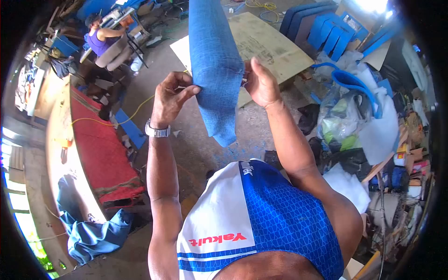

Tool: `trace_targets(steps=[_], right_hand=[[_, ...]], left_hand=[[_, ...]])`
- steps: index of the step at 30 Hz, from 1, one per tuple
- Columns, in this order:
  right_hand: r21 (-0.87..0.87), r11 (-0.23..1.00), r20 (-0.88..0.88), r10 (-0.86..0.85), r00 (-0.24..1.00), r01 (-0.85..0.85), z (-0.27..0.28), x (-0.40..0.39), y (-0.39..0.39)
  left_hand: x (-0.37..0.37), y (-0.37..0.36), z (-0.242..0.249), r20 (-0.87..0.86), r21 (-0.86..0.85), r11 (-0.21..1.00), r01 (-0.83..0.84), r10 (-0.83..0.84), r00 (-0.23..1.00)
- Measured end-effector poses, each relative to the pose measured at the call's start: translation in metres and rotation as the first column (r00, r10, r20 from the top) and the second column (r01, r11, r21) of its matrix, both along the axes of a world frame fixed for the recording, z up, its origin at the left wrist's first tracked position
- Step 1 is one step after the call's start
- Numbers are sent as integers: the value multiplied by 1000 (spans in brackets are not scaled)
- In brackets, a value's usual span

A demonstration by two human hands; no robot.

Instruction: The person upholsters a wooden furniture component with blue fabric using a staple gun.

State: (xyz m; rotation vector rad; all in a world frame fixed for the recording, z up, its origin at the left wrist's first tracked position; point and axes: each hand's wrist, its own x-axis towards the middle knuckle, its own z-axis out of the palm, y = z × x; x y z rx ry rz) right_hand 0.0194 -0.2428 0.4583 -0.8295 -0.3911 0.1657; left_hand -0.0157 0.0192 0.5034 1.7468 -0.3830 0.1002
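Matt woven cloth [215, 51], shiny metal watch [158, 131]

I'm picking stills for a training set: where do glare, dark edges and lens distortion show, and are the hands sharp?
Head view: white glare at upper right and along the lower left edge; black vignetting at both sides; apparent fisheye stretching toward the rim. Head view, centre: the bare left hand, bare right hand and long blue woven-fabric piece look fairly sharp.
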Motion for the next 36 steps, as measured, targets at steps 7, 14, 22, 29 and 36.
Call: trace_targets(steps=[7,14,22,29,36], right_hand=[[-160,987,87,-8,996,22,20,-1,-3],[-46,997,54,-52,997,54,15,5,9],[-111,993,49,-29,998,35,20,3,10],[10,1000,27,15,1000,-16,15,6,13],[98,981,18,-172,985,169,21,-3,29]], left_hand=[[-8,4,9,-6,387,922,10,-8,1000],[-5,6,19,-28,603,797,37,-26,999],[17,10,46,105,604,794,68,-164,981],[18,8,56,118,711,693,115,-279,953],[19,15,62,205,759,642,108,-394,896]])
